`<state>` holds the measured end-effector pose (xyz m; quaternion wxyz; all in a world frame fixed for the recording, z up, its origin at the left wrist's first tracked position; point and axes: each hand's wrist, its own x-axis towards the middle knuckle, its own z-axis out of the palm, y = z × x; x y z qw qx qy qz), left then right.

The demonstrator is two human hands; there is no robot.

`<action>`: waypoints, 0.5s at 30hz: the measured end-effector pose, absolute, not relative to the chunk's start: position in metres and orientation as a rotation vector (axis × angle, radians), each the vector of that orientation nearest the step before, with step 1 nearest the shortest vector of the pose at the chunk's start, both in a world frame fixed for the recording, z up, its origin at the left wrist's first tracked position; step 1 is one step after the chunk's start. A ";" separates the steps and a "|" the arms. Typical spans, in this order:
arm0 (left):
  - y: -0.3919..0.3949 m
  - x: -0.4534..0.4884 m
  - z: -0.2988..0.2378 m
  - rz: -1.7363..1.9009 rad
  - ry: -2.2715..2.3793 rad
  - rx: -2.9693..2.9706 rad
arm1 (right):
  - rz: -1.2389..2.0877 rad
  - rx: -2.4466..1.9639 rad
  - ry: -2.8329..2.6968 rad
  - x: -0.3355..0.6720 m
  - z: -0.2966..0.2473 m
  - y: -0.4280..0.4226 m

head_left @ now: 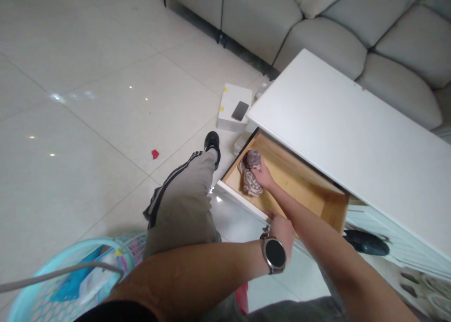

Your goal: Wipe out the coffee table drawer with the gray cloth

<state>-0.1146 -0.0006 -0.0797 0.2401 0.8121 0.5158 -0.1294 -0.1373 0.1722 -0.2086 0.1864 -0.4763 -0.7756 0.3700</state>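
Observation:
A wooden drawer (299, 183) is pulled out from a white table (352, 111). Inside its left end lies a rolled, brown-and-white patterned cloth (252, 183), bunched in two lobes. My right hand (263, 174) reaches over the drawer front and has its fingers closed around the cloth's right side; part of the grip is hidden behind the hand. My left hand (283, 230), wearing a round-faced watch (275, 253) on the wrist, is closed on the top edge of the drawer's white front panel. Its fingertips are only partly visible.
A white box (234, 107) stands on the floor beside the table's left end. Behind runs a grey sofa (260, 19). At lower left is a light-blue plastic basket (35, 277) holding bags. A red scrap (155, 154) lies on the tiles, and a dark object (366, 242) sits under the table.

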 end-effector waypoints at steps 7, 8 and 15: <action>0.000 -0.117 -0.071 -0.363 1.415 2.175 | 0.676 -1.853 -1.735 -0.125 -0.206 0.222; 0.000 -0.116 -0.071 -0.361 1.434 2.166 | 0.724 -1.855 -1.715 -0.136 -0.206 0.224; -0.005 -0.109 -0.082 -0.318 1.465 2.166 | 0.961 -1.626 -1.849 -0.207 -0.213 0.198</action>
